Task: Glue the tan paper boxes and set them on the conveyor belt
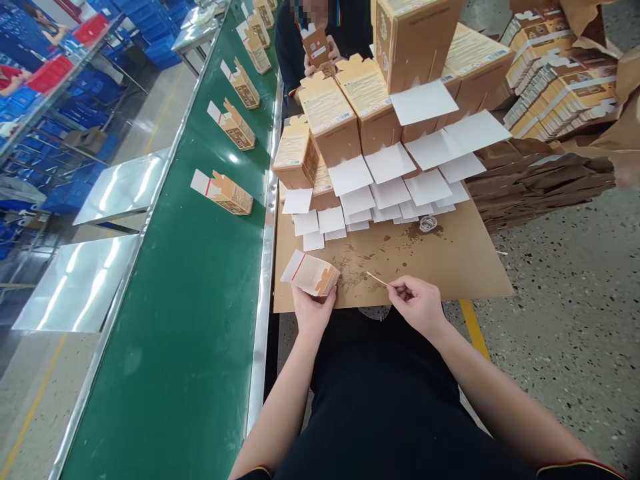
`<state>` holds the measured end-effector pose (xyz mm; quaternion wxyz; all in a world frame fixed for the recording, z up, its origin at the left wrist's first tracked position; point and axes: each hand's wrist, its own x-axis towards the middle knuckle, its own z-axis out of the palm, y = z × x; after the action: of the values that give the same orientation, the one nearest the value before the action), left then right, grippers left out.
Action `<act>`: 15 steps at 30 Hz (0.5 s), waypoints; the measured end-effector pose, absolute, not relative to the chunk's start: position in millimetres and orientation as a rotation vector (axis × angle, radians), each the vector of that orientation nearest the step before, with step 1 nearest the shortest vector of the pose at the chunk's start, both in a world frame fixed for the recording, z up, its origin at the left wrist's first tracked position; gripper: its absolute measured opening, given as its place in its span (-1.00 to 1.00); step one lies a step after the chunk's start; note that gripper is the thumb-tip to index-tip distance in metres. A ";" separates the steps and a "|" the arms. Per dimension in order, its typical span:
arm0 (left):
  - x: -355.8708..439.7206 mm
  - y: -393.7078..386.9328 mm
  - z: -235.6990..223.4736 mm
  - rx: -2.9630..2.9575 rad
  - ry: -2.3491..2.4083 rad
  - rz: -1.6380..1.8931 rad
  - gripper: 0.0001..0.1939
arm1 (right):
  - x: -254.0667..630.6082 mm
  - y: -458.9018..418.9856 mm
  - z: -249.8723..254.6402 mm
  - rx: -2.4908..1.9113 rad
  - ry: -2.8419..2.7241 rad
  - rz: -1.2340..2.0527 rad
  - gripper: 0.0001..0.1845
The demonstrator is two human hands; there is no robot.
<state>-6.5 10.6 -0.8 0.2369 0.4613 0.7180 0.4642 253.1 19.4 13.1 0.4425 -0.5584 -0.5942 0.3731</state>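
Note:
My left hand (313, 310) grips a small tan carton (311, 273) with a white flap and a red stripe, held just above the near edge of a brown cardboard sheet (450, 257). My right hand (417, 303) pinches a thin wooden stick (377, 278) whose tip points left toward the carton. A small clear cup (428, 224) sits on the stained part of the sheet. Rows of cartons with white flaps open (390, 180) lie overlapped behind it.
A green conveyor belt (200, 267) runs along the left carrying several folded cartons (223, 192). Another person (320, 40) at the far end holds a carton. Stacked flat cartons (560, 87) and brown corrugated sheets (540, 183) lie at the right. Blue bins (75, 113) fill the left shelves.

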 end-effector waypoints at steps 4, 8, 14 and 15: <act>-3.3 12.5 -4.7 1.377 2.006 1.246 -0.22 | 258.6 14.5 12.9 -1.373 -1.505 0.906 -0.77; -19.6 15.9 -2.4 1.326 1.982 1.282 -0.26 | 261.0 15.8 16.5 -1.349 -1.551 0.860 -0.73; -137.6 22.1 22.1 0.985 2.140 1.652 0.03 | 271.8 21.1 17.5 -1.380 -1.529 0.775 -0.69; -161.2 23.0 24.5 0.982 2.174 1.685 0.10 | 272.4 23.0 17.1 -1.383 -1.528 0.785 -0.68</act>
<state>-161.2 23.0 24.5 0.1103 0.3340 0.7399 0.5734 272.4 23.0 17.1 0.4512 -0.5595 -0.6185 0.3175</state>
